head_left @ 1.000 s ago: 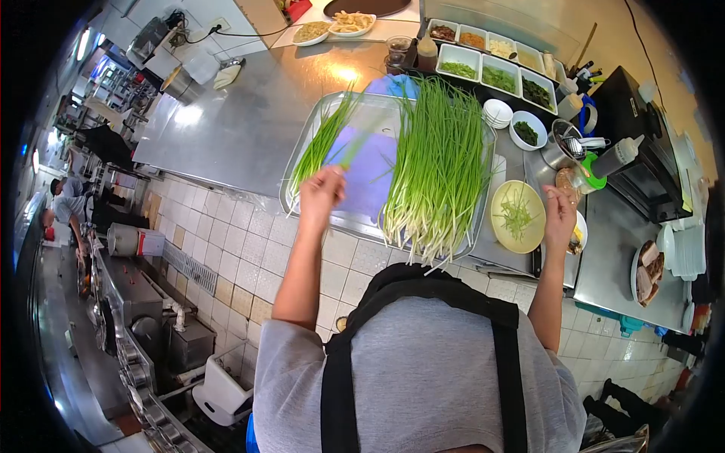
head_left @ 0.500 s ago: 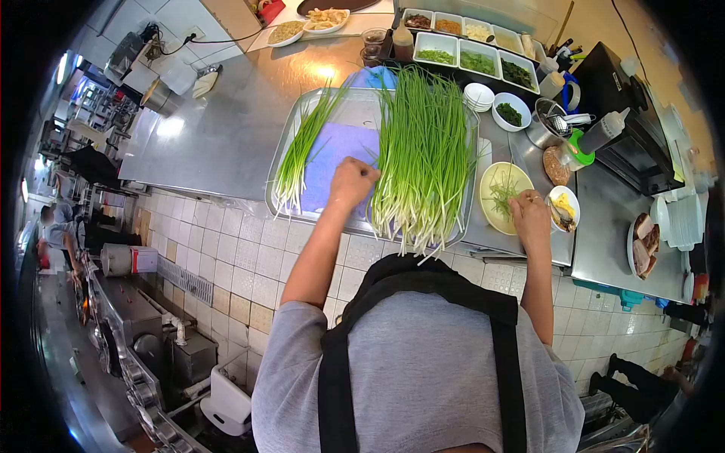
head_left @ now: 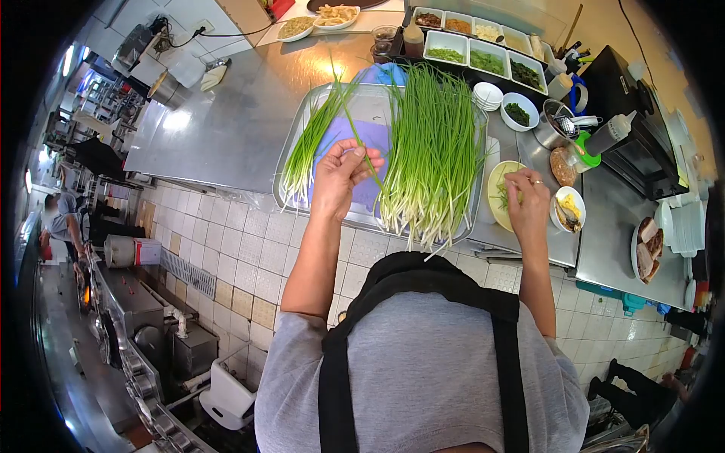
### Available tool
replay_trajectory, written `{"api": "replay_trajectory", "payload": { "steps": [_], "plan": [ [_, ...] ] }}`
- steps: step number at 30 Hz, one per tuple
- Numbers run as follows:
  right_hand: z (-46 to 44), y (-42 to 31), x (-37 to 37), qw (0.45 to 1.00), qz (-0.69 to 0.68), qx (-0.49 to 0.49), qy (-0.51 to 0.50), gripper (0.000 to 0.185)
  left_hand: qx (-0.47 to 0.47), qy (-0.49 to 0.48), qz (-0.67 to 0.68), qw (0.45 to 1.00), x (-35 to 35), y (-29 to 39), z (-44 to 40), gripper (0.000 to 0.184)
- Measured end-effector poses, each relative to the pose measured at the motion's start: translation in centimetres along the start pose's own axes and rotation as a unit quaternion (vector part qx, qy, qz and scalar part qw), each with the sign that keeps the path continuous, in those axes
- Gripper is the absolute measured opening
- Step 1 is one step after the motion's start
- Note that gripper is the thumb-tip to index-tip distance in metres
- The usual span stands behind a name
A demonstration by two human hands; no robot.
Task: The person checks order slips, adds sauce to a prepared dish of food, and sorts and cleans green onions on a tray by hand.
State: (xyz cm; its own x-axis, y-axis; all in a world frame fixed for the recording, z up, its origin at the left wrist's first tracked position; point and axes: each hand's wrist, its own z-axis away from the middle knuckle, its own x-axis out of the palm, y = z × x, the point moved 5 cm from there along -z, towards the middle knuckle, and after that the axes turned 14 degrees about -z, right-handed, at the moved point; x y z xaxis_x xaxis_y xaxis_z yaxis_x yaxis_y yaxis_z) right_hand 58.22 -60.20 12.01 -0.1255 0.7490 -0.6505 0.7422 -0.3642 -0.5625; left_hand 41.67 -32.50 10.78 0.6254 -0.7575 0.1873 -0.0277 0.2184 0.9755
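Note:
A single green onion stalk (head_left: 358, 128) slants across the palm of my left hand (head_left: 337, 181), its thumb closed over it, above the metal tray (head_left: 281, 170). Right of that hand lies a thick pile of green onions (head_left: 430, 151), white ends toward me. A smaller bunch of green onions (head_left: 311, 140) rests along the tray's left side. Purple-blue cloth (head_left: 370, 136) shows between the two. My right hand (head_left: 531, 202) is over the yellow plate (head_left: 498, 215), fingers curled together. Thin green scraps (head_left: 501, 192) lie beneath its fingertips; what it pinches is hidden.
Behind the tray stands a rack of white containers (head_left: 487, 57) with chopped toppings. To the right are a bowl of chopped greens (head_left: 517, 113), a bowl with yellow food (head_left: 568, 208) and a plate of meat (head_left: 648, 249). A co-worker (head_left: 66, 219) stands far left.
My left hand has turned palm up and lifted a green onion stalk. My right hand has drawn its fingers in over the yellow plate. The camera view has shifted slightly.

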Motion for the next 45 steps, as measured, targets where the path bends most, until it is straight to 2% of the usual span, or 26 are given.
{"api": "replay_trajectory", "payload": {
  "steps": [4, 7, 10, 16, 19, 22, 23, 27, 30, 31, 37, 40, 43, 44, 45],
  "plan": [
    [-1.0, -2.5, 1.5, 0.994, -0.104, -0.033, 0.002, 0.009, 0.010, -0.031, 0.020, 0.999, 2.0, 1.2, 0.4, 0.010],
    [-1.1, -3.9, 2.6, 0.961, -0.270, 0.030, -0.043, 0.009, 0.000, -0.044, 0.036, 0.998, 3.7, 0.9, 0.5, 0.011],
    [-0.6, -4.6, 4.4, 0.927, -0.351, 0.056, -0.121, 0.010, 0.001, -0.062, 0.043, 0.997, 5.2, 0.6, 0.3, 0.011],
    [0.4, -5.2, 5.2, 0.913, -0.353, 0.089, -0.183, 0.011, 0.002, -0.100, 0.067, 0.993, 6.9, 0.5, 0.5, 0.011],
    [0.1, -4.5, 4.5, 0.922, -0.344, 0.106, -0.145, 0.011, -0.017, -0.136, 0.042, 0.990, 7.0, -0.2, 0.6, 0.013],
    [-1.3, -4.2, 2.1, 0.934, -0.356, 0.035, 0.001, 0.009, -0.047, -0.169, -0.017, 0.984, 7.4, -1.4, 1.3, 0.013],
    [-1.7, -4.1, 0.9, 0.945, -0.322, 0.022, 0.040, 0.010, -0.051, -0.178, -0.045, 0.982, 7.2, -1.7, 1.5, 0.012],
    [-2.7, -3.6, -2.4, 0.951, -0.268, -0.031, 0.148, 0.012, -0.054, -0.195, -0.101, 0.974, 7.2, -2.1, 3.1, 0.012],
    [-3.4, -3.7, -3.3, 0.955, -0.238, -0.081, 0.157, 0.014, -0.049, -0.207, -0.132, 0.968, 7.2, -2.3, 3.9, 0.011],
    [-3.5, -3.3, -3.0, 0.959, -0.242, -0.069, 0.133, 0.019, -0.047, -0.213, -0.143, 0.965, 7.1, -2.4, 4.1, 0.010],
    [-4.3, -3.6, -3.3, 0.985, -0.047, -0.157, 0.061, 0.023, -0.071, -0.233, -0.154, 0.958, 6.6, -2.4, 5.0, 0.010],
    [-3.9, -2.6, -2.6, 0.988, -0.015, -0.155, 0.014, 0.017, -0.082, -0.239, -0.151, 0.956, 6.2, -2.5, 5.2, 0.011],
    [-3.5, -0.7, -1.4, 0.969, -0.242, -0.029, 0.039, 0.012, -0.094, -0.255, -0.158, 0.949, 5.6, -3.1, 5.1, 0.013],
    [-3.4, 0.1, -1.2, 0.964, -0.258, 0.002, 0.057, 0.012, -0.099, -0.261, -0.161, 0.947, 5.3, -3.4, 4.9, 0.013],
    [-3.3, 1.2, -1.2, 0.958, -0.273, 0.035, 0.075, 0.011, -0.091, -0.225, -0.177, 0.954, 4.4, -3.5, 4.4, 0.013]
  ]
}}
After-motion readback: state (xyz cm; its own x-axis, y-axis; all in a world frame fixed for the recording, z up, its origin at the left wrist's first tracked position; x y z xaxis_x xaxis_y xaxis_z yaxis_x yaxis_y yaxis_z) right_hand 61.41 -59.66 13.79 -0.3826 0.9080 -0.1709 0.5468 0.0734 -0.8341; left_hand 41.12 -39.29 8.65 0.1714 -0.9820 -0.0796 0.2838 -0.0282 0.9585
